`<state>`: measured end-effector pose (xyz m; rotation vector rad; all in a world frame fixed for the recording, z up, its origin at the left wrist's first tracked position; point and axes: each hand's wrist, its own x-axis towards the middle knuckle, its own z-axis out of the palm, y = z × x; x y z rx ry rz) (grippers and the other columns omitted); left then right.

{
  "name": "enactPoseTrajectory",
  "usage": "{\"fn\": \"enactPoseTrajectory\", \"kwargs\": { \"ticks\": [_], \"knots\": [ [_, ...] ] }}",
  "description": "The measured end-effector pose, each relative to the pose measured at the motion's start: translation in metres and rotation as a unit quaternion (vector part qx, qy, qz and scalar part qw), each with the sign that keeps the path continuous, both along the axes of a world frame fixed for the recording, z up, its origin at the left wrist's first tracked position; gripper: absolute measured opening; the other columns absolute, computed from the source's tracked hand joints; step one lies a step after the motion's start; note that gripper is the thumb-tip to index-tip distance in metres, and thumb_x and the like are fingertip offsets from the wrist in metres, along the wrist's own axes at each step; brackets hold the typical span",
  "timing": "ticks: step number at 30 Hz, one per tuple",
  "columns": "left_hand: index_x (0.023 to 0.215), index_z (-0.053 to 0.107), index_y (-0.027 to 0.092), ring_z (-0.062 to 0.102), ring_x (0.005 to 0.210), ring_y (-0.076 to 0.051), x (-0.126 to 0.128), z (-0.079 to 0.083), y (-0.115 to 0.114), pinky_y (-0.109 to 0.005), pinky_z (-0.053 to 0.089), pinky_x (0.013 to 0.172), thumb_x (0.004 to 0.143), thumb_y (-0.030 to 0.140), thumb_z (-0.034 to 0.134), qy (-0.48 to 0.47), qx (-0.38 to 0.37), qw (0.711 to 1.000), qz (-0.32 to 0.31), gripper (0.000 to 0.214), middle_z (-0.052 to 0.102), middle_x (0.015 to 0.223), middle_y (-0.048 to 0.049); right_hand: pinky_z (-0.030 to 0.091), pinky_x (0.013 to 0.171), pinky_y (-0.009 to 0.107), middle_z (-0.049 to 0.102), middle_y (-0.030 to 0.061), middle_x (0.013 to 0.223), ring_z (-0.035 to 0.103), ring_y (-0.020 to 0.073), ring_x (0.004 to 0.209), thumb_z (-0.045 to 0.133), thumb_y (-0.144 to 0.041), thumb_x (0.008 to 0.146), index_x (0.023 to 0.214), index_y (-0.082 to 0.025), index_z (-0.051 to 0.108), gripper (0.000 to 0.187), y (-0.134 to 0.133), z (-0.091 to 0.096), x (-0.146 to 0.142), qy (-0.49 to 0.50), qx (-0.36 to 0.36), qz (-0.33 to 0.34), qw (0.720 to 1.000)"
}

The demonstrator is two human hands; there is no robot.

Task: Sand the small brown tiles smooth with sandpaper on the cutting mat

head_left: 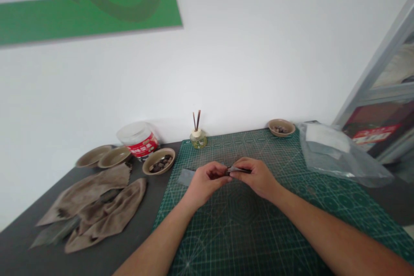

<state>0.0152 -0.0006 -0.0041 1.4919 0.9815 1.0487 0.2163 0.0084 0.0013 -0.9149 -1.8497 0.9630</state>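
Note:
Above the green cutting mat (pixel 220 241) my two hands meet, fingertips nearly touching. My left hand (pixel 208 182) is closed in a pinch on a small dark piece (pixel 228 171), mostly covered by the fingers. Between the thumb and fingers of my right hand (pixel 258 177) is a thin, folded-looking grey and dark strip (pixel 239 169), its left end against the small piece. I cannot make out its exact kind. A flat grey sheet (pixel 186 177) lies on the mat just left of my left hand.
Left: a bowl of small dark pieces (pixel 159 161), two more bowls (pixel 93 156), a red-labelled plastic jar (pixel 138 140) and crumpled brown cloths (pixel 106 220). By the wall stand a reed diffuser (pixel 198 139) and another bowl (pixel 281 128). A clear plastic bag (pixel 339 153) lies right.

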Motion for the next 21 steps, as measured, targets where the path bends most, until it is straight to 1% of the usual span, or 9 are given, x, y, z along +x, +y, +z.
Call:
{"fn": "enactPoseTrajectory", "kwargs": {
  "ticks": [4, 9, 14, 18, 21],
  "knots": [
    [0.087, 0.068, 0.018, 0.067, 0.077, -0.016, -0.0005, -0.0002, 0.0000, -0.029, 0.053, 0.073, 0.069, 0.021, 0.078, -0.006, 0.008, 1.000, 0.012, 0.021, 0.073, 0.084, -0.0034, 0.048, 0.077, 0.027, 0.070, 0.0028, 0.090, 0.064, 0.0169, 0.084, 0.066, -0.030, 0.085, 0.091, -0.024, 0.076, 0.013, -0.0017, 0.0016, 0.0016, -0.004, 0.013, 0.012, 1.000],
    [0.090, 0.070, 0.018, 0.069, 0.079, -0.018, -0.0026, 0.0006, 0.0013, -0.031, 0.054, 0.076, 0.070, 0.020, 0.077, 0.000, -0.017, 1.000, -0.010, 0.021, 0.074, 0.086, -0.0047, 0.047, 0.073, 0.027, 0.068, 0.0016, 0.085, 0.064, 0.0159, 0.080, 0.066, -0.032, 0.085, 0.093, -0.025, 0.076, 0.014, -0.0020, 0.0005, 0.0033, -0.009, 0.004, 0.025, 1.000],
    [0.081, 0.070, 0.018, 0.068, 0.074, -0.016, -0.0038, 0.0008, 0.0005, -0.029, 0.054, 0.072, 0.069, 0.022, 0.078, 0.027, -0.011, 1.000, -0.004, 0.015, 0.073, 0.080, -0.0021, 0.048, 0.074, 0.027, 0.067, 0.0018, 0.086, 0.063, 0.0151, 0.080, 0.065, -0.030, 0.087, 0.099, -0.027, 0.076, 0.017, -0.0028, 0.0012, 0.0032, -0.017, 0.041, 0.027, 0.999],
    [0.091, 0.071, 0.019, 0.069, 0.079, -0.018, -0.0033, 0.0006, 0.0002, -0.031, 0.054, 0.078, 0.071, 0.020, 0.076, 0.008, -0.023, 1.000, -0.018, 0.021, 0.074, 0.088, -0.0038, 0.046, 0.070, 0.025, 0.063, 0.0006, 0.080, 0.061, 0.0140, 0.077, 0.066, -0.030, 0.086, 0.095, -0.026, 0.076, 0.014, -0.0035, 0.0017, 0.0030, -0.027, 0.042, 0.044, 0.998],
    [0.091, 0.071, 0.018, 0.069, 0.080, -0.018, -0.0036, 0.0019, -0.0005, -0.031, 0.054, 0.078, 0.072, 0.020, 0.075, 0.017, -0.019, 1.000, -0.014, 0.020, 0.074, 0.088, -0.0048, 0.046, 0.070, 0.025, 0.062, 0.0008, 0.080, 0.061, 0.0137, 0.077, 0.066, -0.030, 0.087, 0.098, -0.026, 0.076, 0.016, -0.0038, 0.0001, 0.0023, -0.026, 0.046, 0.024, 0.998]
  ]
}}
